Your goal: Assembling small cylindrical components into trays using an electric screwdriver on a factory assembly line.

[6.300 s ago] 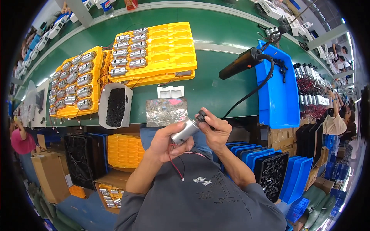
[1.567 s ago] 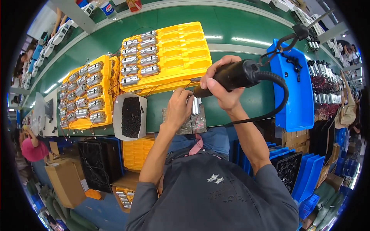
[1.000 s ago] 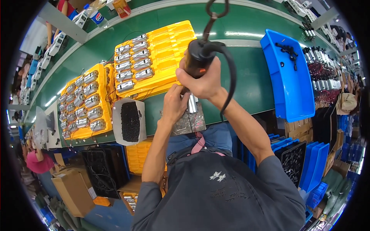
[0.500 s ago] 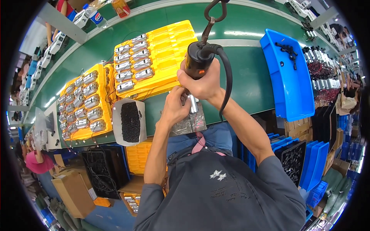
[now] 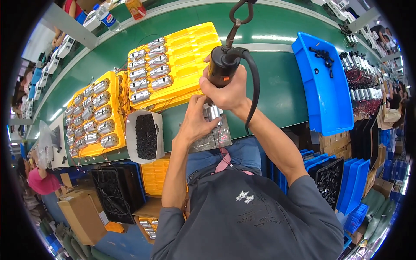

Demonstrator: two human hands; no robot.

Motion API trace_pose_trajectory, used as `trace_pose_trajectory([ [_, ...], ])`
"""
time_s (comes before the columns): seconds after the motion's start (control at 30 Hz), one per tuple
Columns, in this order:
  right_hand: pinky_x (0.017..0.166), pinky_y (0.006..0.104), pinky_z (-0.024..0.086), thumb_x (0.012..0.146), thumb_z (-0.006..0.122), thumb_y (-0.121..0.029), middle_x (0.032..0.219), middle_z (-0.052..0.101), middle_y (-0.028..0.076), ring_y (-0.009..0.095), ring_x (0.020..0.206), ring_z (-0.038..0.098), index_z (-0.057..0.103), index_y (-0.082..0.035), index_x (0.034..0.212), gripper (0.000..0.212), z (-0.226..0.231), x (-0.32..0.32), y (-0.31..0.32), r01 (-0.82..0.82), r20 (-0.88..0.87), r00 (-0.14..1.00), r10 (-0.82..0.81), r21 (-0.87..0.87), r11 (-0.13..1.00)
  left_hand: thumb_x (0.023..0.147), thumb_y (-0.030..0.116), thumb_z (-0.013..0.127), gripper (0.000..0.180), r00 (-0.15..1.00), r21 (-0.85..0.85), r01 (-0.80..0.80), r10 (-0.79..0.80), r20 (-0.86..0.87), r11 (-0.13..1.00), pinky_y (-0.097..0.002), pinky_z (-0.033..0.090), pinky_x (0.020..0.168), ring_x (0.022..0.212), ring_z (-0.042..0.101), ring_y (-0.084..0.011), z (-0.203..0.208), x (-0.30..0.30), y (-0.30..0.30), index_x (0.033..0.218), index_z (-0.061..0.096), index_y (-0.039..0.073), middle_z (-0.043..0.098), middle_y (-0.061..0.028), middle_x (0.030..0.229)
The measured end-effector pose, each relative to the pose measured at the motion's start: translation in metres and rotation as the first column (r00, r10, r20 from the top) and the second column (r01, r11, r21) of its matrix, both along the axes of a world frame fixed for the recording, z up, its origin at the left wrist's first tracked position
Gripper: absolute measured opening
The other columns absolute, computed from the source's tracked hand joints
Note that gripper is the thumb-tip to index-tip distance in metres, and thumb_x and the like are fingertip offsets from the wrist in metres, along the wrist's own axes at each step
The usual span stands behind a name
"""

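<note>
Right hand [image 5: 229, 93] grips stout, black cylindrical driver [image 5: 224, 64], thick cord [image 5: 257, 82] looping from its top, tip hidden; left hand [image 5: 194, 123] clasps smooth, silvery motor [image 5: 213, 113] below, over scuffed, shiny plate [image 5: 208, 143] on glossy green bench [image 5: 281, 99]. Nearby: ridged yellow tray [image 5: 187, 53], white-walled box [image 5: 160, 139] of grainy black bits [image 5: 146, 136].

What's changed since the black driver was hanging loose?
The black driver has moved left from beside the blue bin and is now in the right hand, above the silver motor. That hand has let go of the black piece it pinched. The motor has moved forward over the metal plate, with the left hand still on it. The yellow tray, white box and blue bin stayed put.
</note>
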State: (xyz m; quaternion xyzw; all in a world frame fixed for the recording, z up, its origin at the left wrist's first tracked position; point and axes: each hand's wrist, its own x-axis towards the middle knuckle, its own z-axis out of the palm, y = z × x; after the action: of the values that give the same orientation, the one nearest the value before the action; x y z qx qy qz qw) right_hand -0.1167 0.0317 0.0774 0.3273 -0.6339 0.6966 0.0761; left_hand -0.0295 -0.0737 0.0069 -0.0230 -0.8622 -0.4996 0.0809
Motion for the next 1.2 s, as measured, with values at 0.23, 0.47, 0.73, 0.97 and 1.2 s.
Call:
trace_pose_trajectory([
  [0.23, 0.055, 0.0220, 0.045, 0.071, 0.063, 0.003, 0.068, 0.058, 0.002, 0.007, 0.059, 0.055, 0.052, 0.003, 0.097, 0.029, -0.005, -0.003, 0.002, 0.037, 0.001, 0.999, -0.037, 0.027, 0.999, 0.068, 0.015, 0.074, 0.045, 0.998, -0.047, -0.009, 0.012, 0.065, 0.999, -0.0391, 0.043, 0.086, 0.098, 0.051, -0.0344, -0.009, 0.000, -0.002, 0.102, 0.052, -0.006, 0.048, -0.0196, 0.104],
  [0.47, 0.056, 0.0221, 0.045, 0.071, 0.063, 0.003, 0.069, 0.058, 0.003, 0.007, 0.061, 0.055, 0.052, 0.002, 0.098, 0.029, -0.003, -0.001, 0.004, 0.038, -0.002, 0.999, -0.038, 0.006, 0.999, 0.069, 0.015, 0.074, 0.045, 0.998, -0.054, -0.010, 0.013, 0.056, 0.998, -0.0397, 0.043, 0.085, 0.098, 0.051, -0.0349, -0.008, 0.000, 0.001, 0.101, 0.051, -0.006, 0.048, -0.0197, 0.103],
  [0.73, 0.057, 0.0222, 0.046, 0.071, 0.063, 0.003, 0.070, 0.058, 0.003, 0.007, 0.062, 0.055, 0.051, 0.002, 0.098, 0.029, -0.005, -0.002, 0.004, 0.015, 0.016, 1.000, -0.015, -0.018, 1.000, 0.070, 0.014, 0.072, 0.045, 0.998, -0.079, -0.013, 0.018, 0.064, 0.997, -0.0403, 0.043, 0.085, 0.098, 0.050, -0.0357, -0.008, -0.001, 0.002, 0.104, 0.050, -0.005, 0.047, -0.0205, 0.104],
  [0.97, 0.057, 0.0223, 0.045, 0.072, 0.063, 0.003, 0.070, 0.058, 0.003, 0.007, 0.062, 0.055, 0.051, 0.002, 0.100, 0.030, -0.007, 0.002, 0.004, 0.018, -0.036, 0.999, -0.018, 0.010, 1.000, 0.070, 0.013, 0.072, 0.044, 0.999, 0.046, -0.027, 0.026, 0.024, 0.999, -0.0412, 0.044, 0.083, 0.095, 0.053, -0.0344, -0.003, 0.001, 0.005, 0.104, 0.051, -0.003, 0.052, -0.0199, 0.099],
  [1.2, 0.059, 0.0239, 0.047, 0.071, 0.063, 0.004, 0.071, 0.058, 0.004, 0.010, 0.064, 0.057, 0.050, 0.002, 0.106, 0.037, 0.012, 0.009, 0.013, -0.046, 0.181, 0.981, 0.066, -0.116, 0.992, 0.070, 0.013, 0.070, 0.030, 0.980, -0.057, -0.194, 0.196, 0.031, 0.979, -0.0414, 0.047, 0.075, 0.081, 0.058, -0.0355, -0.013, -0.001, 0.007, 0.093, 0.060, -0.004, 0.058, -0.0207, 0.087],
])
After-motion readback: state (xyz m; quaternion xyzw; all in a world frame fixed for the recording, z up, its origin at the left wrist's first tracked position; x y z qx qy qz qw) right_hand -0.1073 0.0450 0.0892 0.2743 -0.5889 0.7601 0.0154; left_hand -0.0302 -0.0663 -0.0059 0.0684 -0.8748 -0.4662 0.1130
